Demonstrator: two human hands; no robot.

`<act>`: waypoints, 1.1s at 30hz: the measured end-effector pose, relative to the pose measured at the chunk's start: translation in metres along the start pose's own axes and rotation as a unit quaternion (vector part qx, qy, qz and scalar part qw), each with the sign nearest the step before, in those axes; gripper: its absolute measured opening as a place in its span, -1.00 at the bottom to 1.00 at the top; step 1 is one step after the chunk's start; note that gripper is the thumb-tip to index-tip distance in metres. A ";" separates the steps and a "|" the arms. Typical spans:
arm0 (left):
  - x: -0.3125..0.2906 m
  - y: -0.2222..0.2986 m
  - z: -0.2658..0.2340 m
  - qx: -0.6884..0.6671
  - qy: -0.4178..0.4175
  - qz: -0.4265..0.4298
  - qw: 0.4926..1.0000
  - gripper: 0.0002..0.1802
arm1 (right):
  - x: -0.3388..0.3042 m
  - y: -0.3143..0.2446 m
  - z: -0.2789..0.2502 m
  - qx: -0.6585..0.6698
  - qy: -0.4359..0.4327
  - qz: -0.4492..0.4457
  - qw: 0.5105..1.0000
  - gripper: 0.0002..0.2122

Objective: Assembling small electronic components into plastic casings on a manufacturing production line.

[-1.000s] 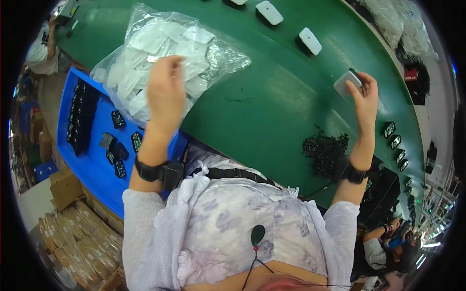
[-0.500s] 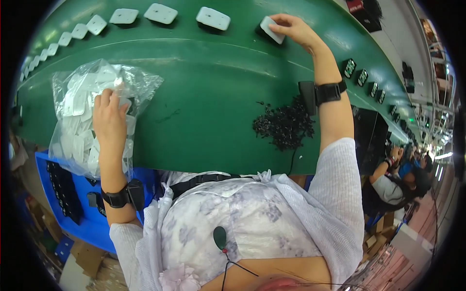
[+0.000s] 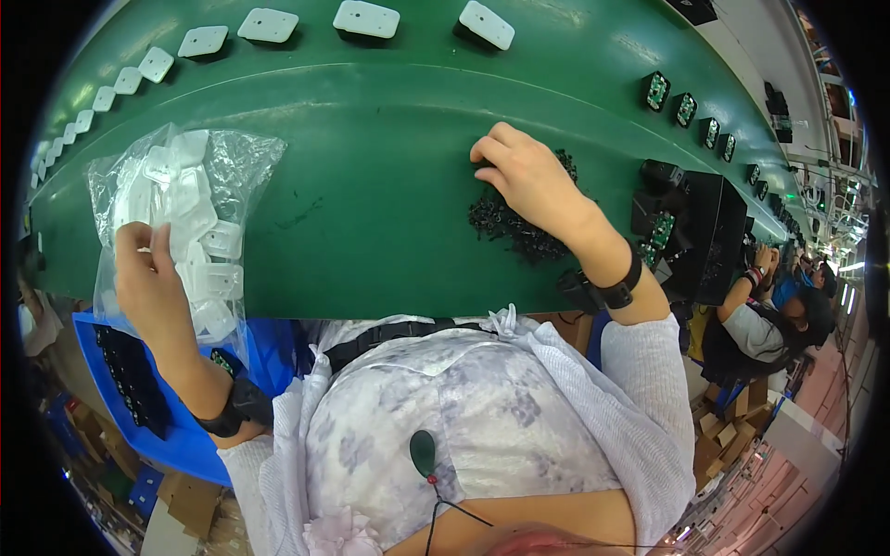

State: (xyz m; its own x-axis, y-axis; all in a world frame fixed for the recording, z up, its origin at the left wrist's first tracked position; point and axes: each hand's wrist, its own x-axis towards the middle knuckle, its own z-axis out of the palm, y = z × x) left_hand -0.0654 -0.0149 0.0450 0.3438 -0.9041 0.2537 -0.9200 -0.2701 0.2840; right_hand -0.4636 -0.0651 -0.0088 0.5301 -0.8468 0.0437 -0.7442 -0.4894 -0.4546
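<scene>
A transparent plastic bag full of white plastic covers lies on the left of the green bench. Over the bag's near left part is my left hand, thumb and forefinger spread, with nothing visible between them. My right hand hovers at a heap of small black parts and hides some of it. Its fingers curl loosely, apart from the thumb, and I see nothing in them. Beyond the hands, a black case with a white cover stands at the far side, closest to my right hand among several alike.
The row of white-covered cases curves away to the far left. Black cases with green circuit boards line the right. A black box stands right of the heap. Below the bag sits a blue bin. Another person works at far right.
My right hand has let go of the white-covered case and come nearer, to the black parts. The far row has shifted left. My left hand has moved left and nearer over the bag.
</scene>
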 end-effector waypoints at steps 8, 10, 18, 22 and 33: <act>-0.041 0.079 0.048 -0.459 -0.174 0.049 0.870 -0.86 | 0.009 -0.011 0.009 0.041 0.054 0.012 0.998 -0.89; -0.050 0.100 0.061 -0.494 -0.204 0.067 0.842 -0.89 | 0.015 -0.024 0.001 0.153 0.059 0.036 0.986 -0.90; -0.053 0.138 0.067 -0.509 -0.162 0.183 0.825 -0.86 | 0.011 -0.076 0.005 0.592 0.101 0.092 0.795 -0.93; -0.054 0.131 0.077 -0.489 -0.130 0.228 0.832 -0.80 | 0.009 -0.077 0.014 0.500 0.141 0.086 0.850 -0.93; -0.057 0.128 0.079 -0.687 -0.319 -0.065 0.649 -0.65 | 0.012 -0.080 0.026 0.262 0.238 0.017 0.935 -0.93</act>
State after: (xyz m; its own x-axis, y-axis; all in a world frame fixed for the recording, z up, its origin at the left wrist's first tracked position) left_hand -0.2171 -0.0242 -0.0059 -0.1490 -0.9749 -0.1652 0.2972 -0.2035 0.9329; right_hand -0.3864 -0.0308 0.0047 0.1760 -0.9179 0.3556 -0.3904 -0.3967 -0.8308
